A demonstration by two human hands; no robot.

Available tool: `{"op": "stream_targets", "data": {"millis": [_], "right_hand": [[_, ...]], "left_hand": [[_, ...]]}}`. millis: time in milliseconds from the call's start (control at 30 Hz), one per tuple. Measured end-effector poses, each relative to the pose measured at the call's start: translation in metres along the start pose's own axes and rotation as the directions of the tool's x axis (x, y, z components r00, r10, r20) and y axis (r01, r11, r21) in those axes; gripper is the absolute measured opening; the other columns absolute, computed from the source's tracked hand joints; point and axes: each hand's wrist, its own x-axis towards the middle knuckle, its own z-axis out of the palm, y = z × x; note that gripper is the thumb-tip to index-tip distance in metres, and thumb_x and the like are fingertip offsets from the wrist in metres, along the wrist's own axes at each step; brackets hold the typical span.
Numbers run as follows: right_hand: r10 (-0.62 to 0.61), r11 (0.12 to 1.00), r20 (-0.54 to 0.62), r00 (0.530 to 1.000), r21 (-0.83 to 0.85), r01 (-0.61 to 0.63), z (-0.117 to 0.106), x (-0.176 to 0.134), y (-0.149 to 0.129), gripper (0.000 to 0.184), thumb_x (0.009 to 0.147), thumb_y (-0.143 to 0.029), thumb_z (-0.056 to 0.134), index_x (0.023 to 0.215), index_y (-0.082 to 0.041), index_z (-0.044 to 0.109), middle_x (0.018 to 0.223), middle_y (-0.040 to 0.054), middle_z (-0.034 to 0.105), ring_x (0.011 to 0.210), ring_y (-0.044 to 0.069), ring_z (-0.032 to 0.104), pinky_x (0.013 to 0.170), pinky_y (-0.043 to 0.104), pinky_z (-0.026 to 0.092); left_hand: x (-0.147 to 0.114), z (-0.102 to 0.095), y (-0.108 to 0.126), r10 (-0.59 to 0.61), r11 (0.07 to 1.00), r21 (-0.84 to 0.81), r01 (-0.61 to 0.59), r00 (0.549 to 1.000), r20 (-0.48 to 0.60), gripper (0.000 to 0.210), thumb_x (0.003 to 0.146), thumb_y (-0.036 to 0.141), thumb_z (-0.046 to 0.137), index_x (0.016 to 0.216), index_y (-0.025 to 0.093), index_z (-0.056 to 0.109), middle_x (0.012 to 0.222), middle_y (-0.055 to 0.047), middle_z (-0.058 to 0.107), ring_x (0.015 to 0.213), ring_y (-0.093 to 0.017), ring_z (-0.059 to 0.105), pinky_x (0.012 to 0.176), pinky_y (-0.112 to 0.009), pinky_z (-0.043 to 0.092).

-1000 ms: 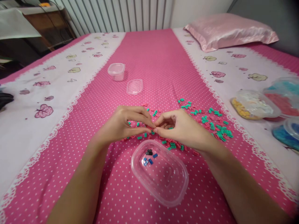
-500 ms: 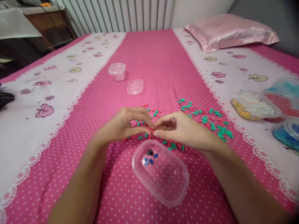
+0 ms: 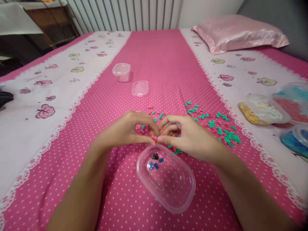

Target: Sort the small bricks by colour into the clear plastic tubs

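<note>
Small red piece (image 3: 154, 138) sits pinched between the fingertips of the left hand (image 3: 125, 131) and right hand (image 3: 190, 136), fingers clamped on it, just above the clear oval container's (image 3: 178, 199) far rim, amid green and red pieces (image 3: 221, 128) scattered on the bed (image 3: 168, 64).

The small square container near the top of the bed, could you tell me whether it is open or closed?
Open. The small square container stands upright with no cover on it, and its lid lies flat on the bedspread beside it, apart.

Tub (image 3: 168, 202) in front of hands, bricks (image 3: 216, 126) behind-right, lid (image 3: 140, 88) beyond
</note>
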Motion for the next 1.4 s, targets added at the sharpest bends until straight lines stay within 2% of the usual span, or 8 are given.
{"op": "stream_targets", "data": {"millis": [133,233,367,500,700,800,1100,1400], "right_hand": [[0.004,0.999,0.019,1.000,-0.037,-0.004,-0.012,-0.001,0.001,0.015,0.087,-0.032,0.068,0.097,-0.022,0.063,0.075,-0.0015,0.070,0.070,0.014,0.065,0.060,0.025,0.045],[0.000,0.970,0.014,1.000,-0.242,0.003,-0.024,-0.002,0.003,0.006,0.089,-0.027,0.065,0.090,-0.021,0.068,0.073,-0.0013,0.068,0.066,0.013,0.061,0.060,0.025,0.042],[-0.010,0.833,0.069,0.998,-0.552,0.047,-0.022,0.000,0.014,0.009,0.083,-0.013,0.070,0.085,-0.022,0.071,0.081,0.0004,0.070,0.076,0.015,0.062,0.067,0.027,0.039],[0.018,0.723,0.051,0.999,-0.690,0.022,-0.010,0.003,0.025,0.014,0.080,-0.009,0.070,0.084,-0.023,0.069,0.079,0.0003,0.069,0.078,0.016,0.060,0.065,0.027,0.034],[0.062,0.742,0.057,0.996,-0.670,-0.008,-0.009,0.005,0.025,0.010,0.082,-0.013,0.068,0.076,-0.021,0.066,0.073,-0.0010,0.068,0.069,0.013,0.057,0.062,0.027,0.031],[0.104,0.734,0.048,0.993,-0.678,-0.044,-0.008,0.004,0.019,0.019,0.085,-0.012,0.061,0.068,-0.020,0.063,0.066,-0.0001,0.066,0.064,0.012,0.056,0.060,0.028,0.030],[0.180,0.674,-0.028,0.983,-0.724,-0.144,0.002,0.004,0.000,0.018,0.078,-0.006,0.058,0.066,-0.019,0.058,0.065,0.0010,0.064,0.059,0.012,0.051,0.057,0.029,0.025],[0.045,0.625,-0.008,0.999,-0.780,-0.034,0.003,0.004,0.012,0.019,0.087,-0.003,0.049,0.085,-0.021,0.056,0.072,0.0010,0.062,0.058,0.012,0.045,0.055,0.031,0.019]], "left_hand": [[0.000,-0.002,0.003,-0.003,1.000,-0.004,0.003,1.000,0.023,0.007,0.084,0.022,0.075,0.089,0.018,0.076,0.084,-0.003,0.076,0.076,-0.012,0.067,0.073,-0.022,0.051],[0.000,-0.002,0.010,-0.039,0.995,-0.089,0.051,0.990,0.134,0.007,0.084,0.024,0.076,0.086,0.018,0.076,0.083,-0.004,0.076,0.077,-0.013,0.067,0.074,-0.023,0.051],[0.003,0.000,0.020,-0.009,0.991,-0.125,0.039,0.973,0.229,0.008,0.082,0.027,0.079,0.084,0.020,0.077,0.076,-0.002,0.072,0.072,-0.012,0.062,0.068,-0.022,0.048],[0.006,0.003,0.022,0.004,0.992,-0.123,0.026,0.970,0.243,0.008,0.081,0.028,0.080,0.084,0.021,0.078,0.073,-0.001,0.068,0.068,-0.011,0.058,0.065,-0.021,0.046],[0.006,0.006,0.021,0.012,0.993,-0.119,0.025,0.954,0.300,0.007,0.082,0.030,0.079,0.085,0.023,0.078,0.074,0.000,0.067,0.069,-0.011,0.057,0.068,-0.023,0.045],[0.006,0.007,0.022,0.004,0.993,-0.113,0.033,0.950,0.313,0.006,0.081,0.026,0.079,0.085,0.022,0.078,0.073,0.001,0.066,0.069,-0.011,0.056,0.069,-0.023,0.044],[0.004,0.007,0.021,-0.009,0.993,-0.109,0.047,0.946,0.323,0.007,0.080,0.026,0.080,0.084,0.021,0.076,0.074,0.001,0.066,0.074,-0.012,0.058,0.072,-0.024,0.044],[0.005,0.007,0.022,-0.038,0.996,-0.065,0.061,0.949,0.314,0.007,0.081,0.029,0.079,0.083,0.023,0.077,0.071,0.002,0.065,0.069,-0.011,0.056,0.068,-0.024,0.044]]}}
